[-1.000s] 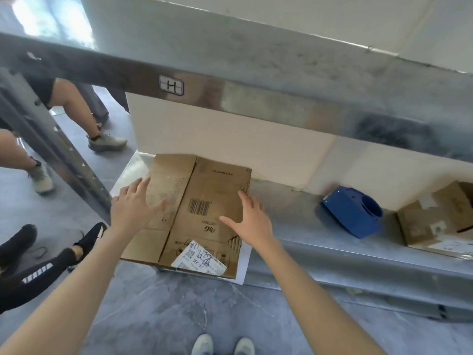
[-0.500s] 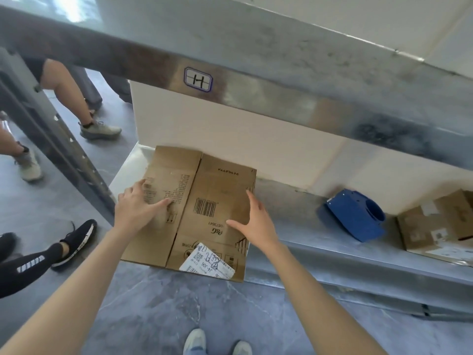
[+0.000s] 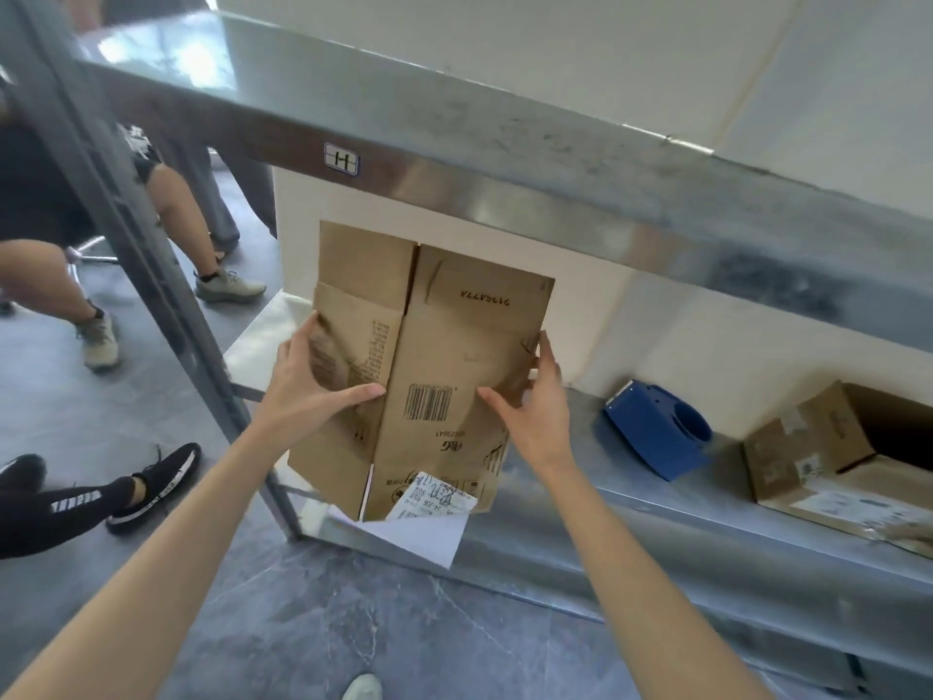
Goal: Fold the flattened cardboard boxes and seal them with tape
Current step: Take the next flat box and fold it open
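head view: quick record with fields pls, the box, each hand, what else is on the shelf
piece: flattened brown cardboard box, held up on end over the grey metal shelf, not yet opened out
left: left hand grips its left edge, thumb across the front
right: right hand grips its right edge
label: white shipping label on its lower flap
beneath: white paper sheet at the shelf's edge
also on shelf: blue plastic tape dispenser; open brown cardboard box
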{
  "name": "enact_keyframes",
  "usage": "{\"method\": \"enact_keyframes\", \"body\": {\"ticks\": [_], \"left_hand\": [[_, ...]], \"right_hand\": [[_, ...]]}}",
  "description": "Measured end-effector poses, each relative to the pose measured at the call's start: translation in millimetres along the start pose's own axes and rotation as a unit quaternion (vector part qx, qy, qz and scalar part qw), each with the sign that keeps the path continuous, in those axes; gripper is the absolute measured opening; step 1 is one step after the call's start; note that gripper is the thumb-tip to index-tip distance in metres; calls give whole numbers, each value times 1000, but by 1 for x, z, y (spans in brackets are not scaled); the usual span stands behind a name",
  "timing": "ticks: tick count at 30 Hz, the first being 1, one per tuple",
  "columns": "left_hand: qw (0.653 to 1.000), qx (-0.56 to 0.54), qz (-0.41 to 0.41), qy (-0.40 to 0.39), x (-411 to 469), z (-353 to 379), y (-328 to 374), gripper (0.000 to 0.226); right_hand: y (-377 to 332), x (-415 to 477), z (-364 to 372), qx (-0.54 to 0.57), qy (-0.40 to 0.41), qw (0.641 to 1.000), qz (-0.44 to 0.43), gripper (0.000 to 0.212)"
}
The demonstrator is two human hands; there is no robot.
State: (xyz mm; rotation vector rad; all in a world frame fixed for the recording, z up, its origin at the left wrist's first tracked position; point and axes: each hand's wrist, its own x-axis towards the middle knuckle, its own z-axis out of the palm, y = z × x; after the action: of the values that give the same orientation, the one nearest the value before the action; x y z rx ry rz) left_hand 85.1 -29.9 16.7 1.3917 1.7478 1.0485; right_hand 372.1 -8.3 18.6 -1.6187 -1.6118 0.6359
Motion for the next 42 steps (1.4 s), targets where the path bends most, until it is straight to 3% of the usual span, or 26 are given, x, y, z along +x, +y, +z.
{"method": "enact_keyframes", "body": {"ticks": [7, 10, 17, 20, 26, 30, 33, 42], "left_hand": [[990, -84, 93, -63, -34, 35, 65, 135], [984, -61, 133, -100, -39, 55, 79, 135], [955, -24, 198, -221, -37, 96, 91, 141], [949, -27, 184, -253, -30, 105, 89, 134], [964, -78, 182, -177, -23, 104, 104, 107], [964, -132, 208, -101, -33, 106, 124, 93], [960, -159, 226, -52, -37, 111, 134, 93], [957, -76, 281, -10, -37, 113, 139, 66]], "right_hand": [[5, -10, -74, 49, 29, 997, -46, 115], [17, -11, -102, 48, 47, 997, -46, 118], [52, -24, -126, 14, 64, 997, -26, 102], [58, -27, -125, 14, 67, 997, -27, 97], [57, -27, -130, -79, 40, 995, -51, 85], [47, -22, -134, -58, 34, 996, -65, 94], [37, -19, -134, -46, 40, 996, -71, 89], [26, -22, -148, 16, 102, 987, -125, 97]]}}
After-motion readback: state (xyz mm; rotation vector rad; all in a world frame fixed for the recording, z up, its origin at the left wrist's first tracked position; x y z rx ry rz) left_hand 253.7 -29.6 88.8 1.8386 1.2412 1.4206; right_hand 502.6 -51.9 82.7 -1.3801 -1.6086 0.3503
